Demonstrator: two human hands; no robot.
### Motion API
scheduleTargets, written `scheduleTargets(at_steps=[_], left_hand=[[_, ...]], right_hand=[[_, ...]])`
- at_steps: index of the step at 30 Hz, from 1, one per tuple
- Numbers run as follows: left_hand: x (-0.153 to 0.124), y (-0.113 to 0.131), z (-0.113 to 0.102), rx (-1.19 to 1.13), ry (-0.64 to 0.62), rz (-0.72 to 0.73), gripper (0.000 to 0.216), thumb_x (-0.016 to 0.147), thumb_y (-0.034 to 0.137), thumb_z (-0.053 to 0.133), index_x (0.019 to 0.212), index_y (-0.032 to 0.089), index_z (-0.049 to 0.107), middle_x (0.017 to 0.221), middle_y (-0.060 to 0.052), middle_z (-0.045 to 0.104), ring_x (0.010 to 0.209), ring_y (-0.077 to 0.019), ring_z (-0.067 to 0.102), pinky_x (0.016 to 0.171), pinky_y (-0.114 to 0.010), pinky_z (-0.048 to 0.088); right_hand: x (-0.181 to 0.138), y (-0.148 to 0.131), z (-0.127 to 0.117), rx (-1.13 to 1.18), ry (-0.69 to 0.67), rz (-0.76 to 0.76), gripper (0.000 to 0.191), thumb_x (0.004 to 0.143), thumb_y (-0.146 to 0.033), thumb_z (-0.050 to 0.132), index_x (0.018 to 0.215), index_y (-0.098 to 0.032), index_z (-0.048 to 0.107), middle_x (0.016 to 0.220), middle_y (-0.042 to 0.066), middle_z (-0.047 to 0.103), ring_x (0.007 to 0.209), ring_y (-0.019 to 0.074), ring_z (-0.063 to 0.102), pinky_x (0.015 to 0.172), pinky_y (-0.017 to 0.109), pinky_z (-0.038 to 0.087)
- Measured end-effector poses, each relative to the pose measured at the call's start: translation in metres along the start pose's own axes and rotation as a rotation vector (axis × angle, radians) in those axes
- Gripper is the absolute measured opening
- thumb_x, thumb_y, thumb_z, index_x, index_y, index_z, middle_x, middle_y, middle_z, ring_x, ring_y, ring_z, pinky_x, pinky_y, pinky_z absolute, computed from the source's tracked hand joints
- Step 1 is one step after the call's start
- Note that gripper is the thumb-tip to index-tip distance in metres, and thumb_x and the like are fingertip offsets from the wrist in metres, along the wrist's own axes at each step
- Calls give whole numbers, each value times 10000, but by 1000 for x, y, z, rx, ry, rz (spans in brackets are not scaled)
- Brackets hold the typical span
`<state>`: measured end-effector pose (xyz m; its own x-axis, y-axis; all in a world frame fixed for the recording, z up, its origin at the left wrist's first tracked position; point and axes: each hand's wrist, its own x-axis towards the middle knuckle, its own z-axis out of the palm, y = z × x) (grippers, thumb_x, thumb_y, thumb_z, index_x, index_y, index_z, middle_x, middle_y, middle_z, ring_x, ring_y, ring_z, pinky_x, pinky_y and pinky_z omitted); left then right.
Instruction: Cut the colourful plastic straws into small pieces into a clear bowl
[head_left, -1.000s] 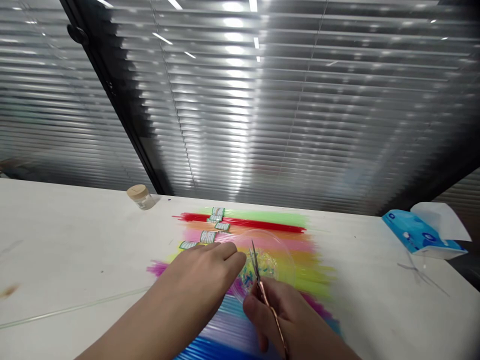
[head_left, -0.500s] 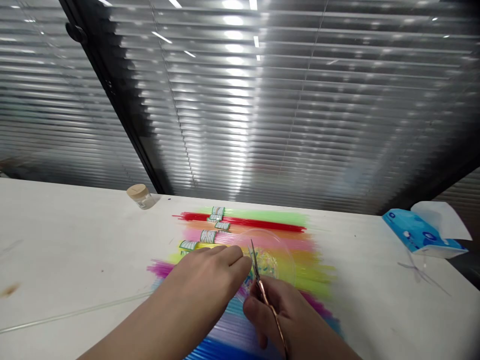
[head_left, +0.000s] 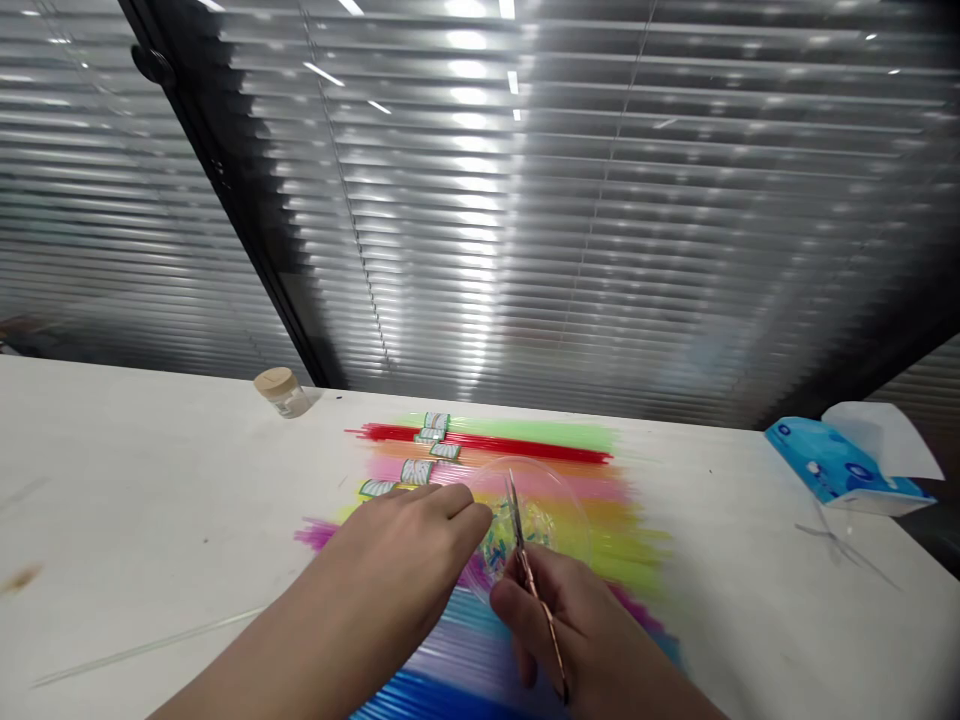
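My left hand (head_left: 427,530) is closed in a pinch, its fingertips at the left side of a clear round dish (head_left: 534,460). A long, thin, pale plastic straw (head_left: 150,645) runs from the left under my left forearm, in line with that hand; the pinched end is hidden. Small cut bits (head_left: 499,545) in blue, green and yellow lie in the dish. My right hand (head_left: 544,610) is wrapped round a pair of copper-handled scissors (head_left: 527,575). The blades point up over the dish, slightly apart, just right of my left fingertips.
Bundles of coloured straws lie side by side under the dish and hands, including red (head_left: 517,445) and blue (head_left: 442,697) ones, some with paper bands. A jar with a wooden lid (head_left: 276,382) stands back left. A blue tissue pack (head_left: 832,465) lies right. Window blinds (head_left: 480,200) rise behind the table.
My left hand has shifted slightly left, away from the blades. The straw's far end has come into view at the left. The scissors have moved slightly right and stand more upright.
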<state>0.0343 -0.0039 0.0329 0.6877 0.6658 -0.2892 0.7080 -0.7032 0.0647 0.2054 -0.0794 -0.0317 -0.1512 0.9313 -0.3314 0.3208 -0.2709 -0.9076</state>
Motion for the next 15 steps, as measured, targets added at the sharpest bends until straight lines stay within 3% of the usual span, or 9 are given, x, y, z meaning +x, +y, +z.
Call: scheduleTargets(at_steps=[10,15], left_hand=[[0,-4,4,-19,73,47,359,880,-34,419,973,220,654,1017,-55,715,894,-257,693,774,-388,541],[-2,-7,9,-30,115,65,381,869,-46,412,985,225,653,1019,-51,716,903,-249,692,779,-378,540]], right_hand=[[-2,-10,-1,-28,-18,39,573,976,-753,486,749,-227,469,619,-25,553,607,155,544,636,287,404],[-5,-7,0,-40,17,40,650,937,-846,417,741,-229,475,656,-3,573,653,176,522,681,320,421]])
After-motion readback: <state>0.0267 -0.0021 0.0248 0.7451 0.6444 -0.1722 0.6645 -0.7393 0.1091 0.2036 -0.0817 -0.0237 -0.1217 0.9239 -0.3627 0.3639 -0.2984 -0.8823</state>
